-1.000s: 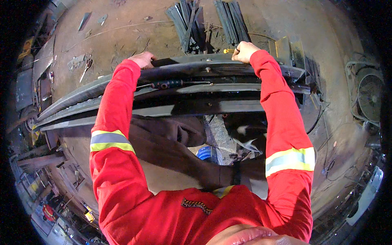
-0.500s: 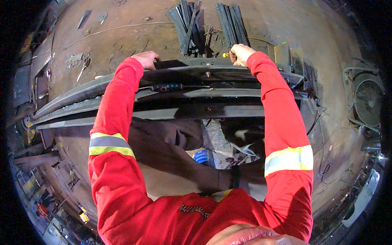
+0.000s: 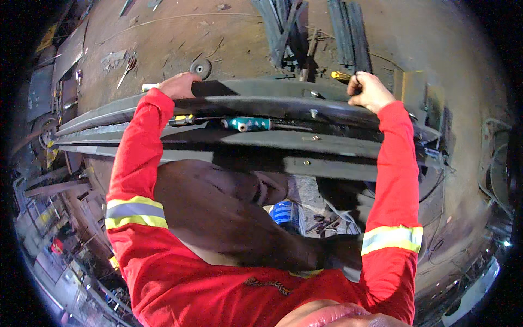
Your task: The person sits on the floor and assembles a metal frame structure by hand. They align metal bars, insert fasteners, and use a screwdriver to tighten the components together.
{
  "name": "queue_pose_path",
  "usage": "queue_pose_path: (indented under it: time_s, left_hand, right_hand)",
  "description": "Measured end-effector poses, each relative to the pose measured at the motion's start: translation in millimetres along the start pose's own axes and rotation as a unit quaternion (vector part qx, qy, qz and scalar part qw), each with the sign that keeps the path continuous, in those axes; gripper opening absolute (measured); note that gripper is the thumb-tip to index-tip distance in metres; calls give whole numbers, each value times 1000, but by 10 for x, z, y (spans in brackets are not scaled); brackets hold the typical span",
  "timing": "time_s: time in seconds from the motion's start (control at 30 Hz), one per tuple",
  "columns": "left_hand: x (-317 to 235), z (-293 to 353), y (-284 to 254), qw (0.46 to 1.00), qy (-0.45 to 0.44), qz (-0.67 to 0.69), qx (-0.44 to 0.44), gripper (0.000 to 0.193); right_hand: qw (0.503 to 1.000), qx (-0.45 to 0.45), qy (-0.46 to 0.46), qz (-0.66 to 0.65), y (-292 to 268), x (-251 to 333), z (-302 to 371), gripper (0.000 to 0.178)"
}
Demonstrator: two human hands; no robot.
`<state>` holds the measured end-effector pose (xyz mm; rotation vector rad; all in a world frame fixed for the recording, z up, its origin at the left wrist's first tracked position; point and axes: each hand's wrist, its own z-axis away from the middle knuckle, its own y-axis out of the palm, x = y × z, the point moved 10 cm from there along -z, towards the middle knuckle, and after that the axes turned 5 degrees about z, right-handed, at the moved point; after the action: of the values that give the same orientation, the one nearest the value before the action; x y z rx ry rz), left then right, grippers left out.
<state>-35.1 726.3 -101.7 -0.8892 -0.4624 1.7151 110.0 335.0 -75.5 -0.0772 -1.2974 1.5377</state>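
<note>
Long curved dark metal beams (image 3: 239, 102) lie crosswise before me, with small bolts (image 3: 314, 113) standing along their middle. My left hand (image 3: 180, 86) grips the far edge of the farthest beam, its fingertips partly hidden. At the beam's right part, my right hand (image 3: 370, 90) has its fingers curled into a pinch; what they hold, if anything, is unclear. Just left of them shows a yellow-handled tool (image 3: 341, 76); I cannot tell whether they touch it. Between the beams lie a teal-handled tool (image 3: 246, 124) with a thin shaft and a yellow-and-black handle (image 3: 182, 120).
Bundles of flat metal strips (image 3: 348, 35) lie on the floor beyond the beams. A round disc (image 3: 201, 68) and a scissor-like tool (image 3: 129, 65) are at the far left. A blue can (image 3: 284, 213) stands below, near my legs. Scrap metal (image 3: 71, 188) crowds the left side.
The whole view has shifted, moving the beams rightward in it. My left hand has slid left along the beam; the disc and yellow-and-black handle now show. My right hand sits slightly farther right.
</note>
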Motion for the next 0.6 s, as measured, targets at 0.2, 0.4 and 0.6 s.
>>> queue_pose_path:
  time_s: [0.2,0.4,0.6]
  left_hand:
    - [1,55,4,998,-33,46,16,62]
    - [-290,28,-112,998,37,37,19,62]
    - [-288,-127,60,992,2,85,93,74]
  right_hand:
    - [1000,17,12,7,-59,173,45,28]
    - [999,-3,-3,48,-87,263,75,28]
    - [998,-3,-8,56,-93,279,35,28]
